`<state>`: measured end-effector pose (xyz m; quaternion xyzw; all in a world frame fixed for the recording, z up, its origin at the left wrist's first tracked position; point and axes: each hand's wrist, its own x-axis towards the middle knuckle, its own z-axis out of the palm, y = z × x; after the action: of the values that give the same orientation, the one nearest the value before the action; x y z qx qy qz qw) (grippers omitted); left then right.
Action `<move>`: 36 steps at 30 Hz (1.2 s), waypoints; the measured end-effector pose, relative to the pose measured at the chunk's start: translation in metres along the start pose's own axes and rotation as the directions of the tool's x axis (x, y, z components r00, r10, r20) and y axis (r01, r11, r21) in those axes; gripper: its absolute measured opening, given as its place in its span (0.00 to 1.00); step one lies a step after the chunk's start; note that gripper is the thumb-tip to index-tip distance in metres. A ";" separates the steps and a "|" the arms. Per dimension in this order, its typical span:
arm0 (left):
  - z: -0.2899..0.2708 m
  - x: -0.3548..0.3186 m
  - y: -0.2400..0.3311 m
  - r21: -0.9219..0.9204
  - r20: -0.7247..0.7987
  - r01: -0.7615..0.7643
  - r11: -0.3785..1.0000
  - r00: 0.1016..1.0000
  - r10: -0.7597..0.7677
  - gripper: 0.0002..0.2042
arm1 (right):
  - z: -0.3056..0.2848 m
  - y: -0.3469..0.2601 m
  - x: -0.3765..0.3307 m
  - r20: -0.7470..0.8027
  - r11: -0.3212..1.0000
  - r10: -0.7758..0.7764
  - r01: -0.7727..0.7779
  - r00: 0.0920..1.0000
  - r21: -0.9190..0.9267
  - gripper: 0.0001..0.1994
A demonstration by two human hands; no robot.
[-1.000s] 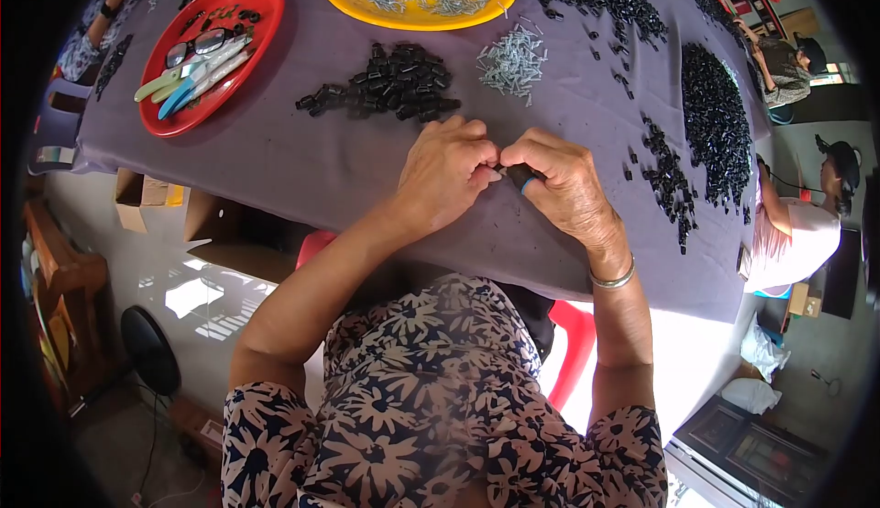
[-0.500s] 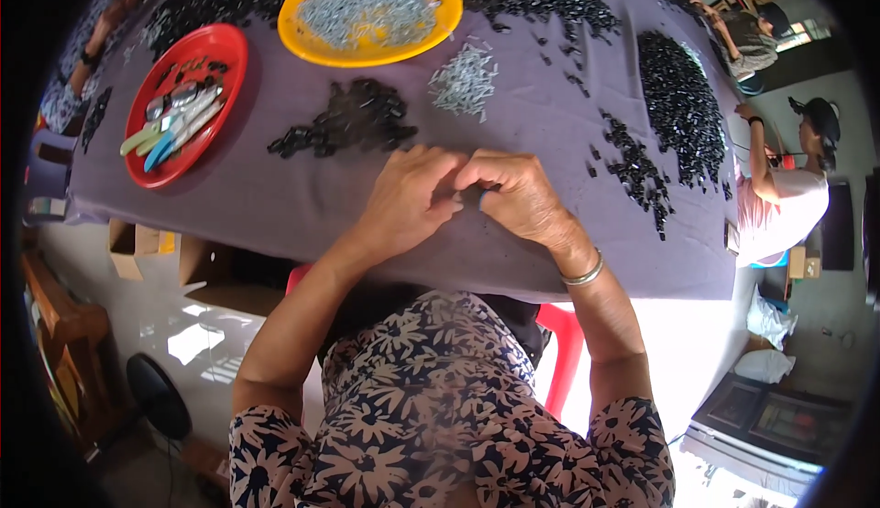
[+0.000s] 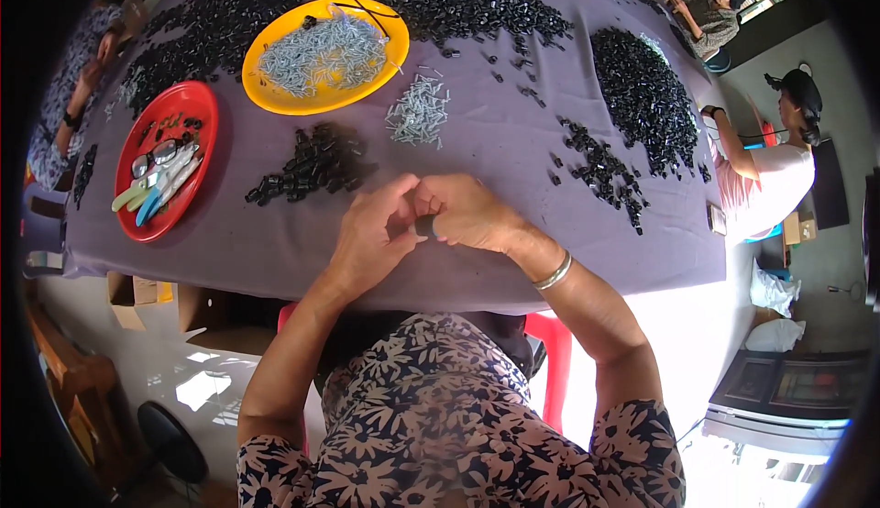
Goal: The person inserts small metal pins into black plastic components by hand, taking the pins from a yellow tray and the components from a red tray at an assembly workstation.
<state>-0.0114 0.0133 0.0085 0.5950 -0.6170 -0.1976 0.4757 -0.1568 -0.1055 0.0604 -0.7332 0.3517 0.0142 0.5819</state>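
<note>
At the near edge of the table [image 3: 275,260], over its grey-purple cloth, both hands meet fingertip to fingertip. Left hand [image 3: 371,237] and right hand [image 3: 472,215] are pressed together, each pinching the same small black part [image 3: 424,225], which shows only as a dark spot between the thumbs; its long axis cannot be told, too much is hidden by fingers. The part sits dead centre between the hands, neither nearer than the other. Right wrist carries a silver bangle [image 3: 554,272]. Just beyond the left hand, up and leftward, lies a loose pile of black pieces [image 3: 316,167], near but not touching the knuckles; the left hand is the closer one to it. Straight beyond the joined fingers sits a small heap of pale screws [image 3: 419,112], roughly equal reach for either hand. Farther left, a red plate [image 3: 197,109] holds tools with coloured handles. Farther still, a yellow plate [image 3: 275,95] is full of the same pale screws. Large black heaps [image 3: 642,95] spread along the far and right side, well apart from the hands. Other people sit at the table's right and left rims.
</note>
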 end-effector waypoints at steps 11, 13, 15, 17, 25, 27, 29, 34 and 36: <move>0.002 -0.004 -0.009 -0.105 0.061 -0.031 0.994 0.997 0.038 0.29 | -0.007 0.004 -0.004 0.178 0.993 0.079 -0.094 0.981 0.077 0.15; 0.004 -0.002 -0.011 -0.118 0.071 -0.024 0.993 0.997 0.033 0.28 | -0.010 0.002 -0.004 0.195 0.991 0.103 -0.118 0.975 0.067 0.16; 0.006 0.000 -0.011 -0.128 0.079 -0.018 0.992 0.997 0.029 0.27 | -0.009 0.006 -0.002 0.211 0.991 0.098 -0.116 0.973 0.073 0.20; 0.008 0.001 -0.009 -0.069 0.056 -0.036 0.997 0.998 0.040 0.27 | -0.010 0.007 0.003 0.199 0.992 0.092 -0.107 0.976 0.064 0.14; 0.005 0.004 -0.005 -0.077 0.094 0.009 0.997 0.996 -0.002 0.26 | -0.008 0.007 0.001 0.199 0.992 0.127 -0.125 0.972 -0.024 0.20; 0.006 0.005 -0.003 -0.071 0.107 0.027 0.997 0.994 -0.019 0.26 | -0.002 0.019 -0.001 0.074 0.993 0.042 -0.050 0.996 0.108 0.10; 0.011 0.003 -0.004 -0.110 -0.018 -0.029 0.993 0.999 0.027 0.21 | 0.002 0.025 -0.006 0.018 0.994 0.007 -0.009 1.000 0.106 0.10; -0.010 0.003 -0.016 0.257 -0.143 -0.099 0.961 0.980 0.139 0.13 | -0.014 0.029 -0.035 -0.157 0.993 -0.068 0.082 0.985 0.084 0.18; -0.022 0.004 -0.014 0.326 -0.191 -0.031 0.945 0.977 0.098 0.11 | -0.033 0.048 -0.041 -0.427 0.882 -0.308 0.424 0.850 0.208 0.19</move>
<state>0.0150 0.0138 0.0086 0.6611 -0.6080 -0.0166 0.4394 -0.2258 -0.1172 0.0479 -0.6807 0.3085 -0.2934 0.5962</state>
